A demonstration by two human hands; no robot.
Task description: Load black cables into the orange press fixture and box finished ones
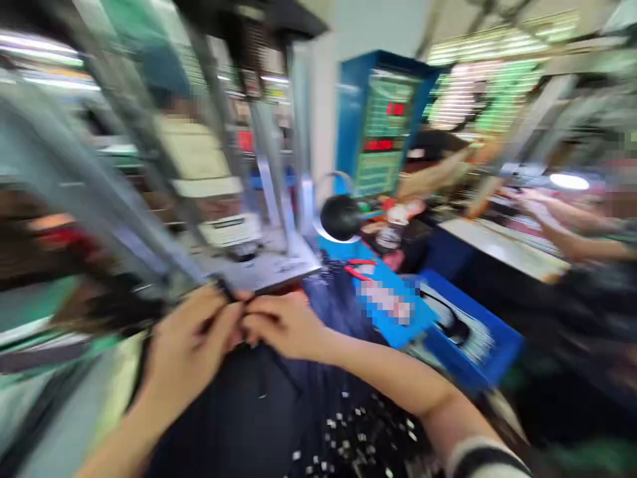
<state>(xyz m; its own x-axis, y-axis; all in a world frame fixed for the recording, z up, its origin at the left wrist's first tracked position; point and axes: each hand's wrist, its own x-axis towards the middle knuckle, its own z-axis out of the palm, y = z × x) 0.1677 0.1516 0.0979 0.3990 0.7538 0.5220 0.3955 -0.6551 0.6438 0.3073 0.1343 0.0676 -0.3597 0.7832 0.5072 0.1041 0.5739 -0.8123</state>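
Note:
Close together in the middle of the head view, my two hands almost touch at the fingertips. My left hand (192,335) is closed, thumb against fingers, around a thin black strip (223,289) whose end sticks up above the knuckles. My right hand (286,325) pinches at the same spot; its fingers cover most of what lies between them, and blur hides the exact kind. Just beyond the fingers stands a press-like machine with a metal base plate (279,265) and bright upright posts. Dark fabric (239,411) lies below my hands.
Small white bits (343,431) are scattered at lower right. A blue mat (398,332) holds red-handled pliers (359,271). Beyond it are a blue bin (502,345), a black round lamp (341,217) and a blue box with red digits (381,126). A co-worker's arms (572,226) show at right.

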